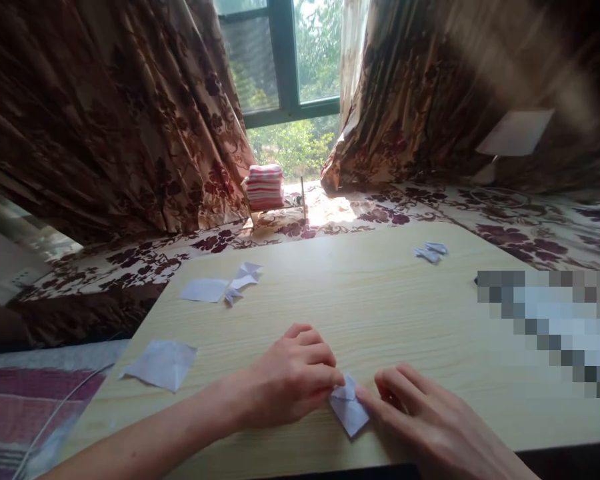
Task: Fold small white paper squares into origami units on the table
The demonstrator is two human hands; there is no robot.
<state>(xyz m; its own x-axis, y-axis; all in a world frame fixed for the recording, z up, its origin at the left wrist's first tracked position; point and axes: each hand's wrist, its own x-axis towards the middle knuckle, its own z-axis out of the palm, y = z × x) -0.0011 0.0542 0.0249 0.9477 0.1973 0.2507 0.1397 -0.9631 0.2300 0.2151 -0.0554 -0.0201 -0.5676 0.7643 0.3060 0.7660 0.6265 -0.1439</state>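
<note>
Folded paper (350, 410) on table (380, 300), edge hidden under left hand (290, 380) pinching it, right hand (425, 420) unclenched, fingertip touching it

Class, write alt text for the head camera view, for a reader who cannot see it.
Two bare hands work a small folded white paper on a pale wooden table: the left hand pinches its top, the right hand touches its side. More paper squares and folded pieces lie farther back, before floral curtains and a window.

Both hands, left hand (293, 380) and right hand (430, 427), pinch a folded paper (349, 408) on the table (380, 293).
</note>
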